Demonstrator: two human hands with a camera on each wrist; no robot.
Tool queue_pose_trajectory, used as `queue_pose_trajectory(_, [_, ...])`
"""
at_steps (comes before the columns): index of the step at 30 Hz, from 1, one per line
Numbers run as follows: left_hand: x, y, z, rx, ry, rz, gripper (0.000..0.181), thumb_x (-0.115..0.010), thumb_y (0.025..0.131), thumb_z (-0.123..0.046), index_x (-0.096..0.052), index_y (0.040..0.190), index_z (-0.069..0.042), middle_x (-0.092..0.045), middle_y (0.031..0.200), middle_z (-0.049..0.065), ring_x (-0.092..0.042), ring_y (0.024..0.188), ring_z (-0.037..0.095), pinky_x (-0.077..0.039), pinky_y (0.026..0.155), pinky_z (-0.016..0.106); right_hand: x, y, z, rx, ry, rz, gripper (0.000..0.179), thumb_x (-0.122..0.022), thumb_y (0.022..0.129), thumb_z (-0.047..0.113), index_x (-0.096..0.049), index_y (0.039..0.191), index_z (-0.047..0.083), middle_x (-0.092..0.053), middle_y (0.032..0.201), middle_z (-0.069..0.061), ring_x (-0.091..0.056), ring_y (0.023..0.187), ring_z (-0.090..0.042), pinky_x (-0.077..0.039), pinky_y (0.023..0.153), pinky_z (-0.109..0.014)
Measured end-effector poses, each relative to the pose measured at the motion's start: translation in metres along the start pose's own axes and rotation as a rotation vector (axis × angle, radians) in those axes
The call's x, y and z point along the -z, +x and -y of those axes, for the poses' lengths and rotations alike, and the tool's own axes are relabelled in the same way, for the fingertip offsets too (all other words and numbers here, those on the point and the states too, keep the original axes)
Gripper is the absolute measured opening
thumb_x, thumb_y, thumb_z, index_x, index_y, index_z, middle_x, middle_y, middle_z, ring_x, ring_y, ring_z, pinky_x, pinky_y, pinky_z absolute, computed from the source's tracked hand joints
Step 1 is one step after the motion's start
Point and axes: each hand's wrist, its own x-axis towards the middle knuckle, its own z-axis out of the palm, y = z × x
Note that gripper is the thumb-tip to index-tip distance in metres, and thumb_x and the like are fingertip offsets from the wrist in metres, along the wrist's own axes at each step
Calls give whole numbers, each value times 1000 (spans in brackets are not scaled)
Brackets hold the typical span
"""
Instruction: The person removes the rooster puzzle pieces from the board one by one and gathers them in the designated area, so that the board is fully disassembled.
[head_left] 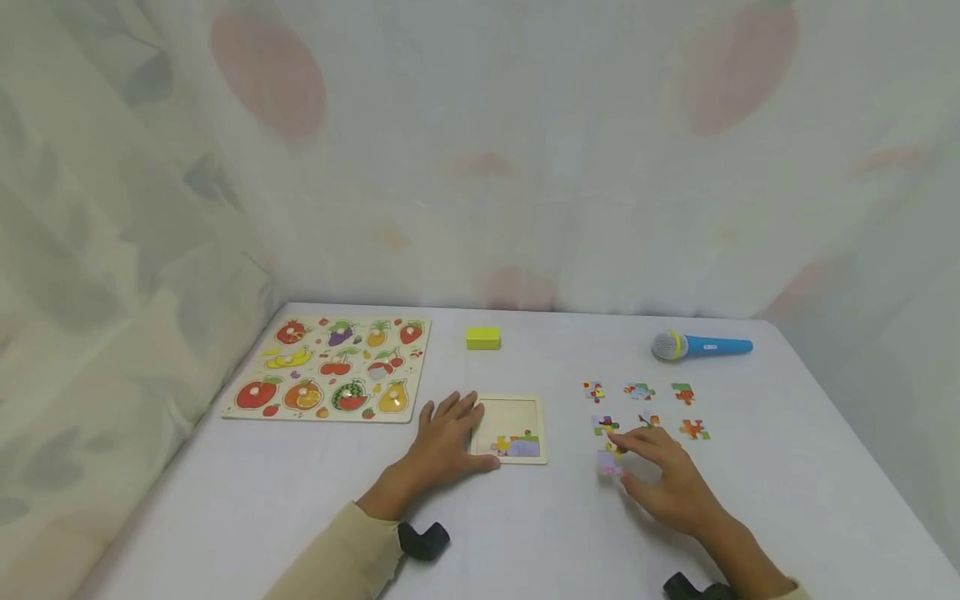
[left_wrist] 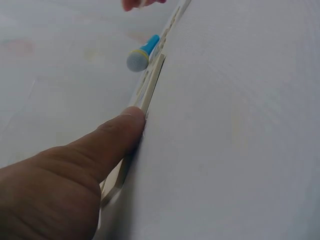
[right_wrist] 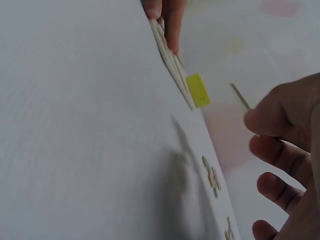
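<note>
My left hand [head_left: 448, 442] rests at the left side of a small wooden puzzle tray [head_left: 543, 427], thumb at its lower edge and fingertips on its upper left rim. A few joined jigsaw pieces [head_left: 521, 447] lie in the tray's lower part. To the right, my right hand [head_left: 666, 482] pinches a lilac and yellow jigsaw piece [head_left: 608, 462] between thumb and finger. The right wrist view shows this piece [right_wrist: 241, 96] edge-on, raised above the table, with the other fingers loosely bent.
Several loose jigsaw pieces [head_left: 640, 391] lie in rows beyond my right hand. A blue toy microphone [head_left: 716, 346] lies at the back right and a yellow block [head_left: 483, 338] at the back middle. The fruit peg board [head_left: 330, 367] occupies the left.
</note>
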Motion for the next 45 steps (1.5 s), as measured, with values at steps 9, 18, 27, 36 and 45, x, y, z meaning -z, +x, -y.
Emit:
queue_pose_trajectory(9, [1, 1, -1, -12, -4, -5, 90, -68, 74, -67, -51, 141, -9, -36, 151, 8, -24, 140, 34, -10, 106, 63, 2, -13, -10, -136, -100, 129, 54, -76, 67, -3, -69, 119, 9, -62, 105, 13, -51, 99, -9, -43, 81, -41])
queue_pose_trajectory(18, [2, 1, -2, 2, 2, 5, 91, -69, 74, -67, -50, 142, -9, -36, 152, 7, -23, 140, 33, -9, 106, 63, 1, -16, -17, -155, -145, 168, 54, -76, 67, 0, -69, 120, 11, -60, 104, 16, -48, 98, -8, -40, 82, -39])
queue_pose_trajectory(27, [1, 1, -2, 3, -14, 10, 90, -70, 74, -65, -50, 142, -9, -35, 152, 7, -22, 141, 33, -8, 107, 62, 13, -5, -9, -141, -129, 104, 55, -79, 72, 2, -65, 124, 9, -59, 116, 4, -50, 109, -19, -45, 85, -44])
queue_pose_trajectory(36, [-2, 0, 2, 3, -15, 1, 92, -70, 73, -66, -49, 142, -10, -35, 152, 5, -22, 141, 32, -9, 107, 61, 14, 40, 36, 25, 0, 20, 59, -78, 75, 2, -61, 130, 12, -56, 117, 5, -48, 107, -14, -42, 86, -24])
queue_pose_trajectory(45, [-3, 0, 2, 4, -21, 5, 91, -69, 74, -66, -48, 143, -10, -33, 153, 4, -20, 141, 30, -7, 108, 60, -8, 73, 65, 44, 68, 39, 54, -76, 79, 8, -61, 131, 12, -53, 121, 5, -46, 112, -15, -46, 85, -37])
